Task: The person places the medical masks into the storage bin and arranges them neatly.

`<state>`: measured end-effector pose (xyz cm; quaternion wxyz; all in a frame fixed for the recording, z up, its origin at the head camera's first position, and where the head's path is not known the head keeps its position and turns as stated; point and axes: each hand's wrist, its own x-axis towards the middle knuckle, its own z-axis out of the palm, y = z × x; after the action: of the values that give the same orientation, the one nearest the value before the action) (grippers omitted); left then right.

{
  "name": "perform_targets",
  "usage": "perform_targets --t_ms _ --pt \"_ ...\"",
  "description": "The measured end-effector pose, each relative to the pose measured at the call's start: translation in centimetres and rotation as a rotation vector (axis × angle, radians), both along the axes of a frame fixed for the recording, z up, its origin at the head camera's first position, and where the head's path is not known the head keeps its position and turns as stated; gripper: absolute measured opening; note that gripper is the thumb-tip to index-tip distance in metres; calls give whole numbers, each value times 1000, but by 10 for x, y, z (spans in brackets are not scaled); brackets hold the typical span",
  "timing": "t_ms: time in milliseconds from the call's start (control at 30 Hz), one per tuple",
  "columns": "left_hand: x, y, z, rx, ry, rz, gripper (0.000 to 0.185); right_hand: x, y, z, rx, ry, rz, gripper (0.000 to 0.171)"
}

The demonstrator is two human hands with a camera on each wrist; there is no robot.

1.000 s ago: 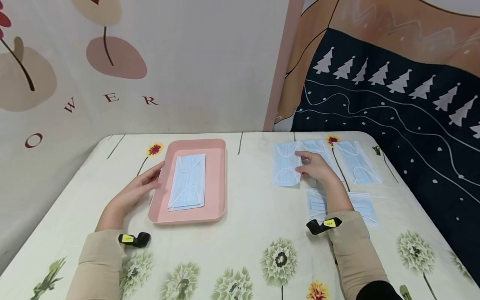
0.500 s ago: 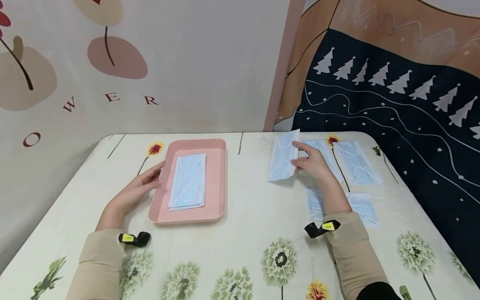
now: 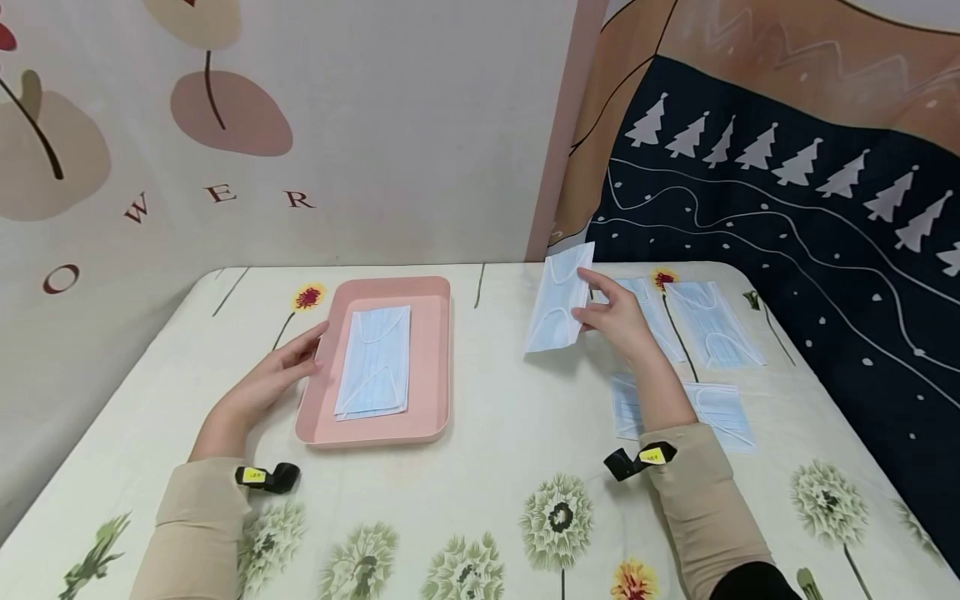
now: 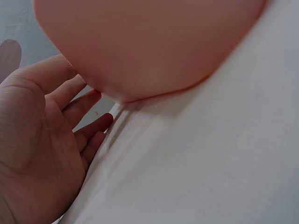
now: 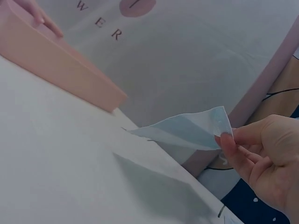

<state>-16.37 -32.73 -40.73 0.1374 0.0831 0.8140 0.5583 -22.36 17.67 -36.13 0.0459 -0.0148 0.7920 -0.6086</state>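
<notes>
A light-blue face mask (image 3: 558, 296) with white ear loops hangs tilted above the back of the table. My right hand (image 3: 615, 317) pinches its right edge between thumb and fingers; in the right wrist view the mask (image 5: 187, 130) sticks out sideways, its shadow on the cloth. At left stands a pink tray (image 3: 431, 367) with face masks (image 3: 375, 358) lying stacked flat in it. My left hand (image 3: 273, 375) touches the tray's left side with fairly straight fingers, and the left wrist view shows fingertips against the outer wall (image 4: 140, 51).
To the right lie more face masks: one behind my right hand (image 3: 648, 308), one at far right (image 3: 712, 325), and others nearer (image 3: 723, 417), partly hidden by the right forearm. A flower-print cloth (image 3: 480, 467) covers the table, with a white curtain (image 3: 420, 150) behind.
My right hand has lifted the face mask off the table and carried it slightly left and back, tilting it. My left hand and the tray have stayed in place.
</notes>
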Motion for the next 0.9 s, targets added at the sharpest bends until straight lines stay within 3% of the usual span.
perform_targets --t_ms 433,900 --pt "1 1 2 2 16 -3 66 11 -22 14 -155 93 94 66" --pt "0 2 3 6 12 -1 68 22 -65 31 -263 97 214 64"
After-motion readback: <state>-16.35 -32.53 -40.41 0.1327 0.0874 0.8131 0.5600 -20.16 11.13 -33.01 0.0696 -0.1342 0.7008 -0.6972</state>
